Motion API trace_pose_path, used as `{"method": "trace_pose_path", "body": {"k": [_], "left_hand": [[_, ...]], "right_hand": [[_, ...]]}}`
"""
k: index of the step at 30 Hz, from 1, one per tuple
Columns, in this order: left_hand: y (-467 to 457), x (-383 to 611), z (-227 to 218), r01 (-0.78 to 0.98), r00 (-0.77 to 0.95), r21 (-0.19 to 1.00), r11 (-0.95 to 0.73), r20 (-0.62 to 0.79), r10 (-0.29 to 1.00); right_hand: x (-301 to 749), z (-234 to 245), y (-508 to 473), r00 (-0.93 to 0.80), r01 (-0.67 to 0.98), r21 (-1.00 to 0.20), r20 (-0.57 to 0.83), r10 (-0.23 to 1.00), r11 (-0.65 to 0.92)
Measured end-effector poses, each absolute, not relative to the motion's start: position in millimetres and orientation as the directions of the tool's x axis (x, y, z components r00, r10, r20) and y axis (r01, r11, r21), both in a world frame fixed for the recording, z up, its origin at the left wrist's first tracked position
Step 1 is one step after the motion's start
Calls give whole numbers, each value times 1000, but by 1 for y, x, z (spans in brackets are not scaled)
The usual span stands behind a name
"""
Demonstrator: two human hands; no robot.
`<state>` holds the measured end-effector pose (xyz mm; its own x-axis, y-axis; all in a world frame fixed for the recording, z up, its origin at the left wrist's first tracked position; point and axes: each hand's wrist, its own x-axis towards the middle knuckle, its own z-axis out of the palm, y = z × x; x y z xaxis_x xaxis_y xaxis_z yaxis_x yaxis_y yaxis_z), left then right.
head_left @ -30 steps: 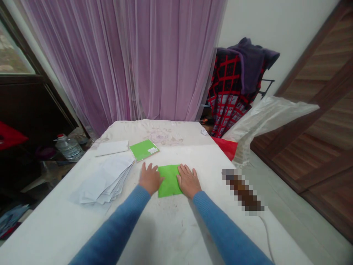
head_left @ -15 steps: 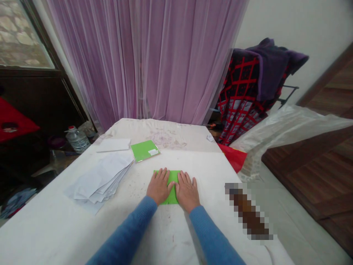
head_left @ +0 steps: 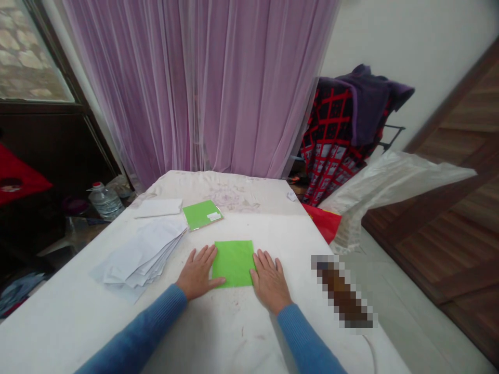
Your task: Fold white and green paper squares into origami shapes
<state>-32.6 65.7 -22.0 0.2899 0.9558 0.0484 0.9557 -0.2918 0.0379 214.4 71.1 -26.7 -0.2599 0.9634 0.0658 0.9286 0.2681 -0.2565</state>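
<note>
A square sheet of bright green paper [head_left: 234, 263] lies flat on the white-covered table in front of me. My left hand [head_left: 198, 272] rests at its left edge, fingers stretched out, the thumb reaching over the lower left corner. At the right edge lies my right hand [head_left: 270, 280], flat, with its fingertips and thumb touching the sheet's side. Neither hand grips anything. Farther back sits a clear-wrapped pack of green paper [head_left: 203, 214] with a small white label.
Left of the sheet is a fanned stack of white papers [head_left: 144, 254]; behind it lies a flat white packet [head_left: 158, 208]. A pixelated brown object [head_left: 345, 293] is near the table's right edge, with a cord below. A water bottle [head_left: 105, 201] stands beyond the left edge.
My hands have moved apart. The left one slid left off the middle of the green sheet and the right one drew back to its edge, uncovering the sheet. The view shifted slightly.
</note>
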Motion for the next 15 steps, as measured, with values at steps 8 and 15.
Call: {"method": "trace_pose_path", "body": {"k": [8, 15], "left_hand": [[39, -49, -13, 905, 421, 80, -418, -30, 907], [38, -28, -4, 786, 611, 82, -613, 54, 790]], "right_hand": [[231, -19, 56, -573, 762, -307, 92, 815, 570], [227, -18, 52, -507, 794, -314, 132, 852, 521]]}}
